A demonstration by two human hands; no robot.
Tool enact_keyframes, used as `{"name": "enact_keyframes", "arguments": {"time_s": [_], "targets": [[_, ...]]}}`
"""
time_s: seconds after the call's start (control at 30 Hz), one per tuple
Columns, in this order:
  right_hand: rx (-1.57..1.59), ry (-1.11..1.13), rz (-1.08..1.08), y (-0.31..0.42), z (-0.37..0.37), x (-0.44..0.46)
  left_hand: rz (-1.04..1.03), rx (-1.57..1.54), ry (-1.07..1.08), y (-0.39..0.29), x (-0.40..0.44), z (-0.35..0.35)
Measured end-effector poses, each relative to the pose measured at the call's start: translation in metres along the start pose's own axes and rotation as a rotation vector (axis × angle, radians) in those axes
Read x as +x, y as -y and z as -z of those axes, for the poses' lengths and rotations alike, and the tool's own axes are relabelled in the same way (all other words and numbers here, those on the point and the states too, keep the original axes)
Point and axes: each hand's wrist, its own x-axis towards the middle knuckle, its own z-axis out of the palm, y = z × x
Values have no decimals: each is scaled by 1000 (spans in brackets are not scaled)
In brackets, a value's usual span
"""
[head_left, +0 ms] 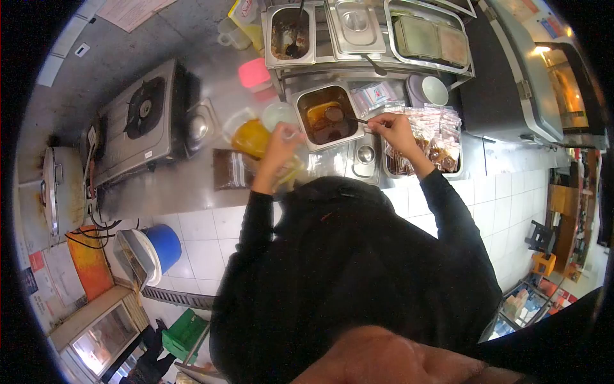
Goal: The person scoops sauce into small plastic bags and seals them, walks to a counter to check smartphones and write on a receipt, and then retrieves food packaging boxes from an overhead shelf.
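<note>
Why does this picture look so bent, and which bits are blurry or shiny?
All in the head view: edges curve and corners are black, likely a very wide lens; the left hand is smeared, probably by movement; the right hand, on the utensil handle, looks sharper; glare whitens the plastic packets.

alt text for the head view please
A person's right hand holds a ladle in a metal pan of brown sauce at a steel counter, the blurred left hand nearby. To the right is a tray of filled bags; to the left, a stove.
</note>
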Motion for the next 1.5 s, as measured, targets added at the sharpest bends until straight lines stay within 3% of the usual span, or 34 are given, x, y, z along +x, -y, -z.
{"name": "enact_keyframes", "arguments": {"time_s": [0.07, 0.2, 0.27, 0.53, 0.63, 0.73, 0.93, 1.07, 1.5], "targets": [[91, 2, -8, 5, 7, 3, 69, 111, -35, -35, -6, 10], [84, 42, -53, 45, 33, 5, -162, 161, -48, -49, -1, 14], [34, 46, 13, 63, 43, 6, -263, 191, -35, -59, 7, 5], [-129, -42, 214, 108, 60, 5, -293, 356, -47, -77, 39, -38], [-249, -163, 366, 119, 58, -1, -330, 332, -41, -77, 46, -44], [-570, -245, 520, 130, 57, -9, -283, 315, -41, -78, 48, -48], [-665, -396, 755, 133, 56, -17, -223, 185, 16, -86, 44, -45], [-664, -441, 802, 133, 54, -19, -140, 119, 25, -98, 37, -42], [-610, -385, 738, 121, 45, -16, -183, 93, 1, -100, 34, -39]]}}
